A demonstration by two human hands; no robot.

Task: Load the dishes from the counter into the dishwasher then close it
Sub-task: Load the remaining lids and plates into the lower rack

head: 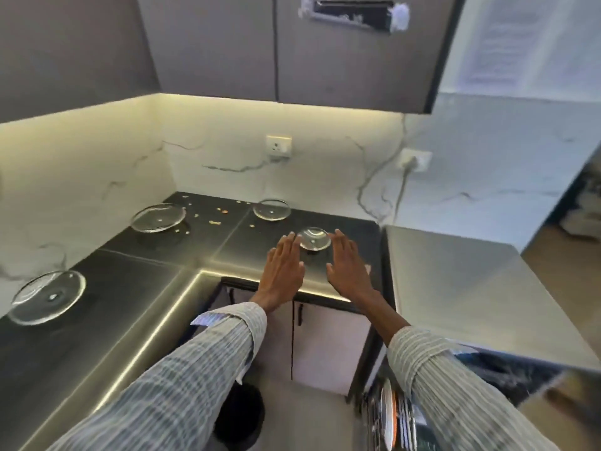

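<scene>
Sleeves [182,385]: striped, both forearms.
Left hand [283,268]: fingers straight, just left of small glass dish [313,238].
Right hand [349,266]: fingers straight, just right of dish.
Dish: on black worktop [130,288].
Other glass plates [158,217]: three, spread across worktop.

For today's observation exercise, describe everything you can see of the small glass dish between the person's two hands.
The small glass dish is round, clear and shallow, glass by its look, with light glinting off its inner surface. It sits upright on the dark counter, near the front edge and close to the steel surface on the right. It looks empty. The left hand and right hand flank it, fingers straight, fingertips at its rim; whether they touch it cannot be told.
</scene>
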